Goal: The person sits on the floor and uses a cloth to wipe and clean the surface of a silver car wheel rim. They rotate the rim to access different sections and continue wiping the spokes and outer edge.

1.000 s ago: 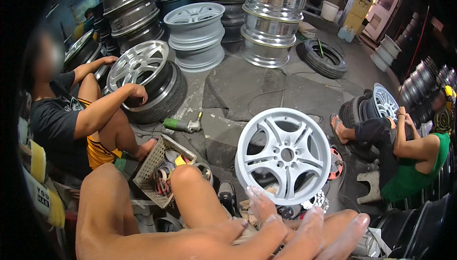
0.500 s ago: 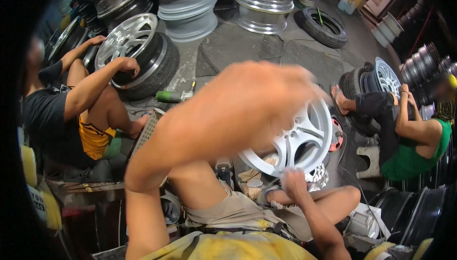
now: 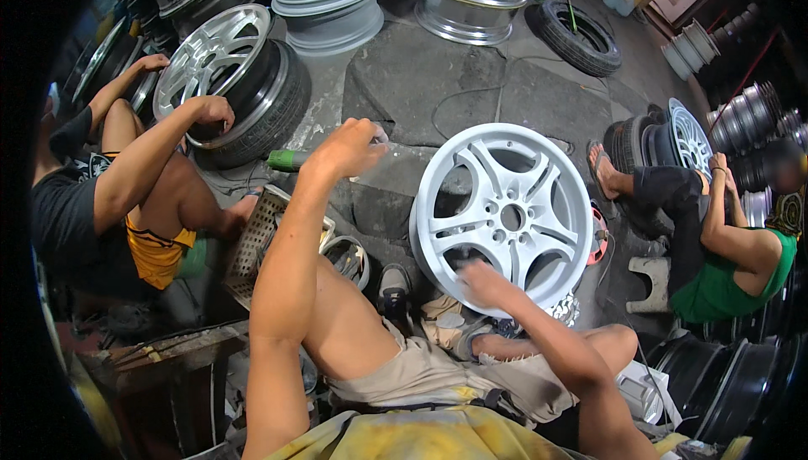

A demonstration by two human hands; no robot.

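Fingers of the right hand are curled at the near-left part of the wheel; motion blur, so contact or anything held can't be made out. Left hand is held up left of the wheel, clear of it, fingers loosely bent; grip contents can't be confirmed.

Wheel is pale grey, tilted face-up, just beyond the bent right leg; support underneath is hidden. Judged fairly heavy, rigid, hard to break, but matt coat could be scuffed and smooth rim may slip if dusty. Best gripped two-handed at opposite rim edges, or with fingers hooked behind spokes.

Further out: crate at left, green power tool beyond it, partly covered by the left arm. Silver wheel is touched by a seated co-worker. Stacked wheels are seen at back, tyre at far right.
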